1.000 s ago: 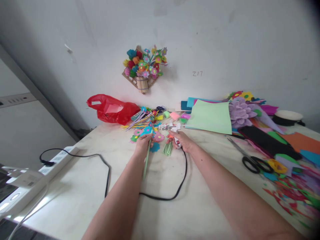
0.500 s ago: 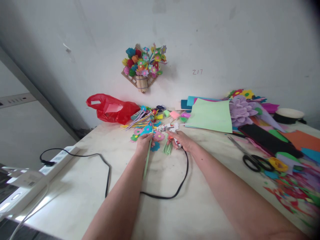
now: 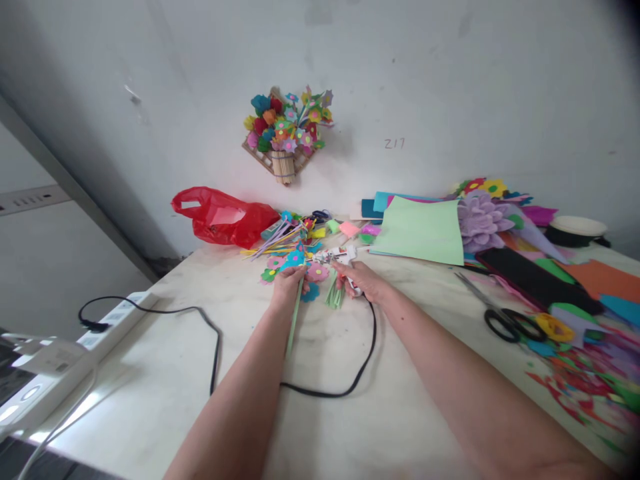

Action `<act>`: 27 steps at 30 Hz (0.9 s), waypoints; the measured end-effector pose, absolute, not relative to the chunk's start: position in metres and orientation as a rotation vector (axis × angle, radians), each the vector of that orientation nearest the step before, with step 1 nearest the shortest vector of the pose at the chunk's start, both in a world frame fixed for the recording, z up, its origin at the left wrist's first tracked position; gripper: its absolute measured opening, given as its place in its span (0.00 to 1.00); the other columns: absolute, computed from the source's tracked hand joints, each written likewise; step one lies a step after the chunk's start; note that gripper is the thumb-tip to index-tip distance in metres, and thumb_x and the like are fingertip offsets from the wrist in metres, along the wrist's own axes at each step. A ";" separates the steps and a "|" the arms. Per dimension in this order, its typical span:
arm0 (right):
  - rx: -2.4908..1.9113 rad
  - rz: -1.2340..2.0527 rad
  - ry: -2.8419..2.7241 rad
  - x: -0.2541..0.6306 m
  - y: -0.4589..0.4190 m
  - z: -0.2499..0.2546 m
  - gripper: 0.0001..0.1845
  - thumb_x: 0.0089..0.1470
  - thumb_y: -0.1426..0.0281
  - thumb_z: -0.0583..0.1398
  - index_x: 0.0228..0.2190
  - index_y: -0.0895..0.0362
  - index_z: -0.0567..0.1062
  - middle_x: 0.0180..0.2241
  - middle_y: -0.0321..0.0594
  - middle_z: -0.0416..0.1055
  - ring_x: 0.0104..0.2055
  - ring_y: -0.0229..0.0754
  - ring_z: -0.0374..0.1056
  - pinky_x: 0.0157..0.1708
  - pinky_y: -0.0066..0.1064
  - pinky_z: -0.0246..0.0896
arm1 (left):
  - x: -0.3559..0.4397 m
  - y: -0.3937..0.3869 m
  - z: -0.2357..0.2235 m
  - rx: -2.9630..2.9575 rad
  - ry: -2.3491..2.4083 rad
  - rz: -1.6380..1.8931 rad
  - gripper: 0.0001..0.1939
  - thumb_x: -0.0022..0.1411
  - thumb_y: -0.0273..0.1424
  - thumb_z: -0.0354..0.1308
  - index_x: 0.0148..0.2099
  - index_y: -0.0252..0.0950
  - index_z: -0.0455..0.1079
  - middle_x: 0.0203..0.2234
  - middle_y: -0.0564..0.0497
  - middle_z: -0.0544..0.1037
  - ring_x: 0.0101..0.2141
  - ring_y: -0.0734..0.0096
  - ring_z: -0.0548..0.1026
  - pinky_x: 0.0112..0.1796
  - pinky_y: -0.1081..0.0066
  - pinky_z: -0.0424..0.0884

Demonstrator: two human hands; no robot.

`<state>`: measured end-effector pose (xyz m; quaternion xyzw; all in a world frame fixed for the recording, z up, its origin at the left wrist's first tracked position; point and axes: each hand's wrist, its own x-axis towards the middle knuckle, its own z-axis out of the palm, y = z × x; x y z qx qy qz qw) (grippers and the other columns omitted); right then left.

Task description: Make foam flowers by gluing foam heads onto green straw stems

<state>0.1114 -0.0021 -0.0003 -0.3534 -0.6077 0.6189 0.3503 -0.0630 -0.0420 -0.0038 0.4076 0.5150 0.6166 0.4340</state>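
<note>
My left hand (image 3: 289, 287) is closed round a thin pale green strip (image 3: 295, 320), whose long end hangs down toward me. In my right hand (image 3: 361, 280) is a white glue gun (image 3: 345, 255), its tip pointing left at the top end of the strip. A black cord (image 3: 373, 347) runs from the gun's handle. Just under the right fingers lies a green fringed paper piece (image 3: 334, 295); whether they touch it I cannot tell. Blue, pink and green paper flowers (image 3: 318, 272) lie around and behind my left hand.
A red plastic bag (image 3: 225, 220) is at the back left. To the right are green sheets (image 3: 423, 230), scissors (image 3: 500, 317), a black phone (image 3: 540, 280) and coloured scraps (image 3: 575, 387). A white power strip (image 3: 115, 320) lines the left edge. A flower decoration (image 3: 287, 133) hangs on the wall.
Both hands keep almost the same place, with the glue gun tip still close to the strip's top. The view has shifted very slightly.
</note>
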 end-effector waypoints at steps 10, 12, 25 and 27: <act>-0.943 1.597 -1.547 0.111 -0.003 0.002 0.23 0.45 0.52 0.58 0.17 0.59 0.65 0.14 0.37 0.67 0.08 0.28 0.53 0.07 0.22 0.47 | -0.064 -0.041 -0.006 1.017 1.267 1.535 0.14 0.43 0.38 0.62 0.22 0.31 0.68 0.11 0.52 0.69 0.10 0.81 0.61 0.13 0.78 0.55; -0.950 1.592 -1.547 0.111 -0.003 0.002 0.23 0.45 0.52 0.58 0.17 0.60 0.65 0.14 0.36 0.67 0.08 0.28 0.52 0.07 0.22 0.47 | -0.064 -0.041 -0.006 1.011 1.257 1.539 0.14 0.42 0.38 0.62 0.22 0.31 0.68 0.11 0.52 0.69 0.10 0.81 0.61 0.13 0.77 0.55; -0.944 1.597 -1.544 0.112 -0.006 0.006 0.23 0.45 0.53 0.58 0.16 0.59 0.65 0.13 0.36 0.66 0.09 0.28 0.53 0.07 0.22 0.49 | -0.064 -0.041 -0.006 1.039 1.252 1.530 0.14 0.44 0.38 0.61 0.21 0.31 0.68 0.09 0.53 0.67 0.10 0.80 0.60 0.14 0.77 0.54; -0.945 1.604 -1.555 0.112 -0.005 0.005 0.23 0.44 0.52 0.58 0.16 0.59 0.65 0.12 0.35 0.65 0.09 0.29 0.53 0.07 0.22 0.50 | -0.064 -0.042 -0.005 1.028 1.272 1.529 0.14 0.44 0.38 0.61 0.21 0.31 0.68 0.09 0.53 0.67 0.10 0.81 0.60 0.14 0.77 0.54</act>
